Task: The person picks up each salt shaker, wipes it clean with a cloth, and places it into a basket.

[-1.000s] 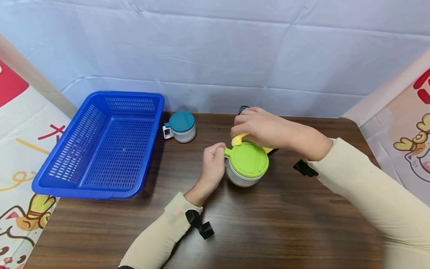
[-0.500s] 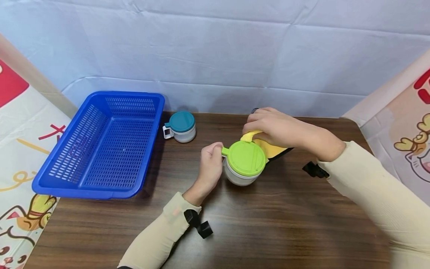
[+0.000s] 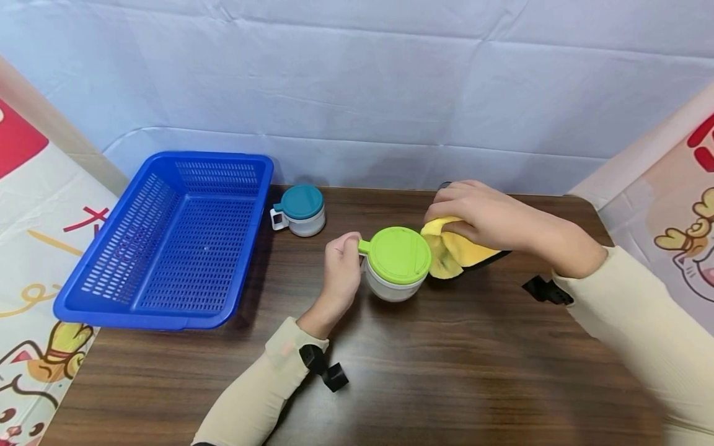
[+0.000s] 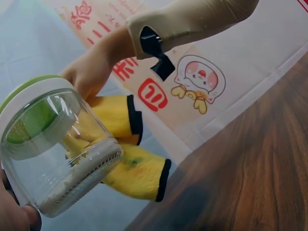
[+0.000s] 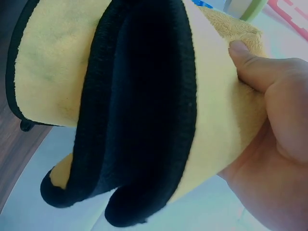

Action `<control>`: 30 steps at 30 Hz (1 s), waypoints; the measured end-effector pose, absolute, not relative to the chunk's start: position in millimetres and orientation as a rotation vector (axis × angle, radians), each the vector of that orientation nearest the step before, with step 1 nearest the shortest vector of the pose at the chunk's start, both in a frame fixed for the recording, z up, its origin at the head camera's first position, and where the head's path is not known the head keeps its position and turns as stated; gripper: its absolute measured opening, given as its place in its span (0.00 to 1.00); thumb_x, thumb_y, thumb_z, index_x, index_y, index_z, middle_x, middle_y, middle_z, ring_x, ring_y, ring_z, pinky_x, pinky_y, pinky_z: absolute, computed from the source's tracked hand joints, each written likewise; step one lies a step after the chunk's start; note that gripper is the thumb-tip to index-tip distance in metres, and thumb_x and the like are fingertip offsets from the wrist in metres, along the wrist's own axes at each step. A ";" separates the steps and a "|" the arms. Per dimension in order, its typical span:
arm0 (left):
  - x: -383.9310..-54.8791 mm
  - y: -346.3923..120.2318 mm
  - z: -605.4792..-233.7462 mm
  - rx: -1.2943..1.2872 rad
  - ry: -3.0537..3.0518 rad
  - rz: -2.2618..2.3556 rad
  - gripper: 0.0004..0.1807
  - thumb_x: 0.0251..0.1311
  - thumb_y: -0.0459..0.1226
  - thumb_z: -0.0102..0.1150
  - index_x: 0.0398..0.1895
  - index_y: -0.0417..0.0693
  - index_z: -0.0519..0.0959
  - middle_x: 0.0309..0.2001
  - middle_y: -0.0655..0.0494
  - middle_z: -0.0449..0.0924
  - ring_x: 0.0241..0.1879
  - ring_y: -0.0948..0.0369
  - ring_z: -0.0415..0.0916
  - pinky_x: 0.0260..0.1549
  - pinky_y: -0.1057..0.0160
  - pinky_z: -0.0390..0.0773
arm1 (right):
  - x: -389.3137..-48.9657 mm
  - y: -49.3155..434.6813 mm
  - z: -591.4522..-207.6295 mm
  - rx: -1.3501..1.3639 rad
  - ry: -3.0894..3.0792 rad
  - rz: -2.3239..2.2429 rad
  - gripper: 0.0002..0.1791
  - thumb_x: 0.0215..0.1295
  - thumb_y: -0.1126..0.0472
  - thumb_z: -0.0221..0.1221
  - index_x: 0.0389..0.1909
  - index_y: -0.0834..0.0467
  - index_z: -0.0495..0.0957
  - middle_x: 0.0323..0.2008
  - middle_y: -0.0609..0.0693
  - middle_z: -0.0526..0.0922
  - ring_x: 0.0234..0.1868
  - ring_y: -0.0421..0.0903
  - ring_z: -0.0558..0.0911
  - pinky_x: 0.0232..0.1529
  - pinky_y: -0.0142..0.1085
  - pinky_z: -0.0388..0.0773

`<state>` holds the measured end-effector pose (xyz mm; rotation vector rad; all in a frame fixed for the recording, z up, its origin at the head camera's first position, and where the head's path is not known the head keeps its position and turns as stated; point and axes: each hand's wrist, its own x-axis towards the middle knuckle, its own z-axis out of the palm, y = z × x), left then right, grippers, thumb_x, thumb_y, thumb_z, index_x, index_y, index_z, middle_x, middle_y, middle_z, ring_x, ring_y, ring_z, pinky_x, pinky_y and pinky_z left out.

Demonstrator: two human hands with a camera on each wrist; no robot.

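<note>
My left hand (image 3: 341, 267) grips the handle of a glass seasoning jar (image 3: 395, 290) with a bright green lid (image 3: 399, 255). Through its glass, in the left wrist view, a pale, grainy layer shows at the bottom of the jar (image 4: 82, 168). To the right of the jar, my right hand (image 3: 474, 214) pinches a bunched yellow cloth (image 3: 468, 251) with black edging, thumb on top. Dark smudges mark one fold of the cloth (image 4: 139, 168). In the right wrist view the cloth (image 5: 219, 106) hangs in loose folds from the hand (image 5: 274, 106).
A second jar with a teal lid (image 3: 302, 202) and white handle stands near the back edge of the wooden table (image 3: 446, 371). Left of it sits a blue perforated basket (image 3: 184, 322). A pale sheet (image 3: 357, 80) hangs behind the table.
The cloth and my right hand have moved right, off the jar's lid and away from it. My left hand has shifted slightly left and back with the jar.
</note>
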<state>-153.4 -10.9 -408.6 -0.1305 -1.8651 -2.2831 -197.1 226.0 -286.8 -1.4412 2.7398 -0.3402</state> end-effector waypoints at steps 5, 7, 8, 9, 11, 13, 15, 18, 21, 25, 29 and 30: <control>-153.6 -12.9 -408.2 -0.147 -1.861 -2.285 0.18 0.61 0.27 0.37 0.12 0.46 0.60 0.14 0.60 0.54 0.16 0.64 0.52 0.18 0.70 0.52 | -191.2 233.6 -285.2 -1.485 2.749 -0.390 0.22 0.60 0.74 0.65 0.46 0.44 0.82 0.43 0.38 0.80 0.48 0.46 0.77 0.55 0.51 0.70; -153.5 -13.2 -408.3 -0.140 -1.866 -2.285 0.19 0.62 0.27 0.37 0.12 0.46 0.60 0.14 0.60 0.54 0.16 0.65 0.52 0.18 0.70 0.51 | -188.8 236.2 -285.2 -1.499 2.749 -0.397 0.22 0.60 0.74 0.66 0.46 0.45 0.83 0.43 0.39 0.80 0.47 0.46 0.78 0.55 0.51 0.70; -153.4 -13.2 -408.2 -0.137 -1.867 -2.286 0.19 0.62 0.27 0.37 0.12 0.46 0.60 0.14 0.60 0.54 0.16 0.65 0.52 0.18 0.70 0.51 | -187.7 237.7 -285.5 -1.506 2.749 -0.397 0.21 0.59 0.73 0.67 0.47 0.45 0.83 0.43 0.39 0.81 0.47 0.47 0.78 0.55 0.52 0.70; -153.4 -13.2 -408.3 -0.133 -1.869 -2.285 0.19 0.62 0.27 0.37 0.12 0.46 0.60 0.14 0.60 0.54 0.16 0.65 0.52 0.18 0.70 0.51 | -186.6 239.1 -286.0 -1.516 2.751 -0.394 0.21 0.59 0.72 0.67 0.47 0.46 0.83 0.43 0.39 0.81 0.47 0.47 0.78 0.54 0.52 0.71; -153.3 -13.3 -408.1 -0.128 -1.871 -2.284 0.18 0.62 0.27 0.37 0.12 0.44 0.60 0.14 0.60 0.54 0.16 0.65 0.52 0.18 0.70 0.51 | -184.1 241.1 -286.4 -1.545 2.751 -0.390 0.21 0.58 0.72 0.68 0.47 0.46 0.83 0.43 0.40 0.81 0.46 0.46 0.78 0.52 0.52 0.71; -153.4 -13.5 -407.8 -0.129 -1.872 -2.282 0.17 0.62 0.27 0.37 0.13 0.40 0.60 0.14 0.60 0.54 0.16 0.64 0.53 0.18 0.69 0.52 | -181.7 242.3 -286.8 -1.572 2.750 -0.388 0.21 0.57 0.72 0.69 0.47 0.47 0.83 0.43 0.39 0.80 0.45 0.44 0.78 0.51 0.50 0.72; -153.6 -13.9 -408.0 -0.133 -1.875 -2.280 0.17 0.62 0.27 0.37 0.14 0.35 0.59 0.14 0.60 0.54 0.16 0.63 0.53 0.18 0.69 0.52 | -179.2 242.3 -286.8 -1.604 2.746 -0.390 0.21 0.56 0.72 0.69 0.46 0.47 0.83 0.42 0.38 0.80 0.44 0.42 0.77 0.50 0.48 0.72; -154.2 -14.4 -408.4 -0.130 -1.877 -2.280 0.16 0.62 0.27 0.37 0.15 0.31 0.59 0.14 0.59 0.55 0.16 0.63 0.53 0.18 0.69 0.52 | -175.8 240.0 -287.0 -1.648 2.734 -0.399 0.20 0.55 0.72 0.69 0.45 0.47 0.83 0.40 0.36 0.80 0.43 0.40 0.76 0.50 0.43 0.71; -155.1 -14.8 -409.2 -0.124 -1.878 -2.276 0.16 0.62 0.27 0.37 0.15 0.31 0.59 0.14 0.59 0.54 0.16 0.62 0.53 0.18 0.69 0.52 | -173.3 237.1 -288.8 -1.685 2.724 -0.426 0.21 0.54 0.73 0.69 0.45 0.47 0.82 0.40 0.35 0.80 0.42 0.40 0.76 0.50 0.43 0.71; -155.2 -14.7 -409.0 -0.123 -1.878 -2.273 0.16 0.62 0.27 0.37 0.15 0.30 0.59 0.14 0.56 0.54 0.17 0.59 0.53 0.18 0.69 0.52 | -170.3 234.6 -291.8 -1.681 2.703 -0.457 0.21 0.55 0.73 0.69 0.45 0.47 0.82 0.41 0.35 0.80 0.43 0.39 0.77 0.50 0.43 0.73; -154.7 -13.6 -408.9 -0.119 -1.879 -2.283 0.17 0.63 0.27 0.36 0.14 0.33 0.59 0.15 0.56 0.54 0.17 0.60 0.52 0.18 0.69 0.52 | -167.3 232.8 -295.7 -1.620 2.702 -0.457 0.18 0.59 0.70 0.68 0.45 0.46 0.82 0.41 0.35 0.79 0.43 0.37 0.77 0.47 0.41 0.74; -154.6 -13.4 -409.3 -0.116 -1.883 -2.282 0.17 0.63 0.27 0.36 0.14 0.35 0.59 0.14 0.57 0.54 0.17 0.61 0.52 0.19 0.69 0.51 | -166.6 232.4 -296.9 -1.603 2.709 -0.456 0.17 0.60 0.69 0.68 0.45 0.46 0.81 0.40 0.35 0.79 0.42 0.37 0.77 0.46 0.40 0.75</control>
